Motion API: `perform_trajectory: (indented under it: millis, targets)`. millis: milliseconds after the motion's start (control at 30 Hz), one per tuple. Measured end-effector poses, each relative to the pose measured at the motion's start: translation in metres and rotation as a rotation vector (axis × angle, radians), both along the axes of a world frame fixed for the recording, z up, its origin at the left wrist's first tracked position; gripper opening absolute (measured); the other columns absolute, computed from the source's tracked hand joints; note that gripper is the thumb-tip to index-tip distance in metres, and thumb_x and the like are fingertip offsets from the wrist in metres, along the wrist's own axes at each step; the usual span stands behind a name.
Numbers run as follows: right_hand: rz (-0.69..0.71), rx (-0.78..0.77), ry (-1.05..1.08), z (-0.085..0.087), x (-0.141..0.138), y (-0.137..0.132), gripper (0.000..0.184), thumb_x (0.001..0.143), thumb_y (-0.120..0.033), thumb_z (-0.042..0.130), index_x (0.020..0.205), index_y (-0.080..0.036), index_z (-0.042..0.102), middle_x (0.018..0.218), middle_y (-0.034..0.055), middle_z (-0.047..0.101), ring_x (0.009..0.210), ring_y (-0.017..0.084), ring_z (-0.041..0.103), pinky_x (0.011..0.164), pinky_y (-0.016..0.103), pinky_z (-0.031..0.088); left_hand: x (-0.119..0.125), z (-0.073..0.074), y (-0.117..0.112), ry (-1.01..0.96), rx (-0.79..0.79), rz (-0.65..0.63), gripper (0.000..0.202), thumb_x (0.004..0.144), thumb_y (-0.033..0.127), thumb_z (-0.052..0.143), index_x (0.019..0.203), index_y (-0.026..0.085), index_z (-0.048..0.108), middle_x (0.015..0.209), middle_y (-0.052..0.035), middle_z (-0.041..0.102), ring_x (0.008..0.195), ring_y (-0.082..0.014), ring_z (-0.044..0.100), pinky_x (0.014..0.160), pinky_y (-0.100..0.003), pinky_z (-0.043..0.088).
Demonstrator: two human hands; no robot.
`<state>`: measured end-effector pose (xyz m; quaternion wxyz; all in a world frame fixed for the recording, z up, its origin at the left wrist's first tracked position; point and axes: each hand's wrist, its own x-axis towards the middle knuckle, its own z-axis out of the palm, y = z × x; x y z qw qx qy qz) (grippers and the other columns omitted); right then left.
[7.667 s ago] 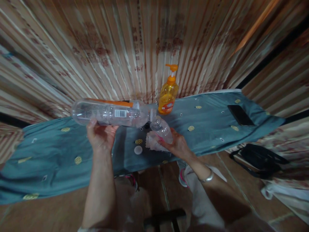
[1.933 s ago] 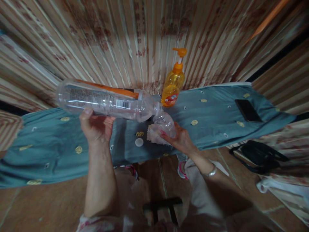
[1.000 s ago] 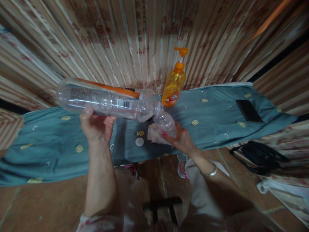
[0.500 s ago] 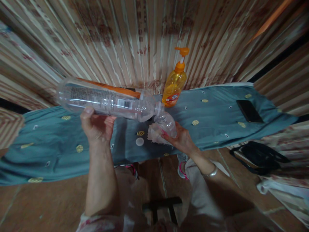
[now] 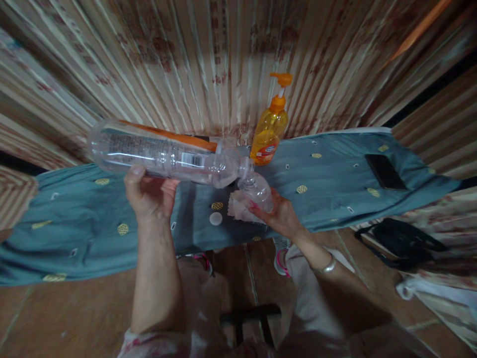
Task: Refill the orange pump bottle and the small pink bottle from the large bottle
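My left hand [image 5: 149,196] grips a large clear plastic bottle [image 5: 164,154] with an orange-edged label, held on its side with its mouth tipped down to the right. That mouth meets the open neck of a small clear bottle [image 5: 258,191], which my right hand [image 5: 279,215] holds tilted just above the table. A pale crumpled cloth or tissue [image 5: 238,209] is in the same hand under the small bottle. A white bottle cap [image 5: 215,218] lies on the blue-grey tablecloth [image 5: 89,233] between my hands.
An orange pump bottle of soap [image 5: 270,132] stands at the back of the table against the striped curtain. A black phone [image 5: 385,171] lies at the right end. A black bag [image 5: 400,243] sits on the floor to the right.
Since the oldest frame the large bottle's mouth has come down onto the small bottle's neck. Over the last second both hands and bottles have stayed still.
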<state>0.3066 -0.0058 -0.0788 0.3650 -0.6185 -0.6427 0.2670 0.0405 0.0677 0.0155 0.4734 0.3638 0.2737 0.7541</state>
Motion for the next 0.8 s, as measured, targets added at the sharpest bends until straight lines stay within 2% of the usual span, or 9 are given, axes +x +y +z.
perform_trajectory:
  millis: [200, 467, 600, 800]
  targets:
    - [0.012, -0.012, 0.006, 0.0005, 0.0013, -0.0002, 0.056, 0.083, -0.043, 0.081, 0.133, -0.025, 0.064, 0.115, 0.0117, 0.082, 0.106, 0.037, 0.080, 0.093, 0.053, 0.066, 0.0006, 0.0004, 0.0000, 0.006, -0.022, 0.022, 0.041, 0.060, 0.043, 0.076, 0.099, 0.029, 0.070, 0.092, -0.0036, 0.075, 0.113, -0.0342, 0.073, 0.092, -0.054, 0.065]
    - [-0.002, 0.007, -0.010, 0.0013, 0.0002, -0.0004, 0.058, 0.083, -0.042, 0.082, 0.133, -0.019, 0.064, 0.113, 0.0128, 0.083, 0.104, 0.036, 0.081, 0.091, 0.049, 0.066, 0.0007, 0.0007, -0.0001, 0.009, -0.016, 0.020, 0.041, 0.061, 0.043, 0.076, 0.099, 0.029, 0.071, 0.090, -0.0035, 0.074, 0.111, -0.0340, 0.073, 0.091, -0.053, 0.066]
    - [0.002, 0.031, -0.017, -0.0015, 0.0004, 0.0001, 0.056, 0.083, -0.045, 0.081, 0.131, -0.021, 0.065, 0.112, 0.0123, 0.084, 0.101, 0.035, 0.082, 0.088, 0.048, 0.066, -0.0008, -0.0016, 0.0011, 0.003, -0.017, 0.021, 0.040, 0.061, 0.044, 0.077, 0.098, 0.028, 0.071, 0.087, -0.0041, 0.074, 0.108, -0.0341, 0.074, 0.090, -0.053, 0.066]
    - [0.007, 0.022, 0.011, -0.0013, 0.0004, -0.0001, 0.059, 0.082, -0.043, 0.081, 0.132, -0.017, 0.064, 0.115, 0.0154, 0.083, 0.106, 0.036, 0.081, 0.093, 0.051, 0.065, -0.0013, -0.0026, 0.0010, 0.014, -0.021, 0.031, 0.041, 0.063, 0.043, 0.075, 0.100, 0.028, 0.071, 0.093, -0.0051, 0.075, 0.109, -0.0347, 0.074, 0.090, -0.054, 0.066]
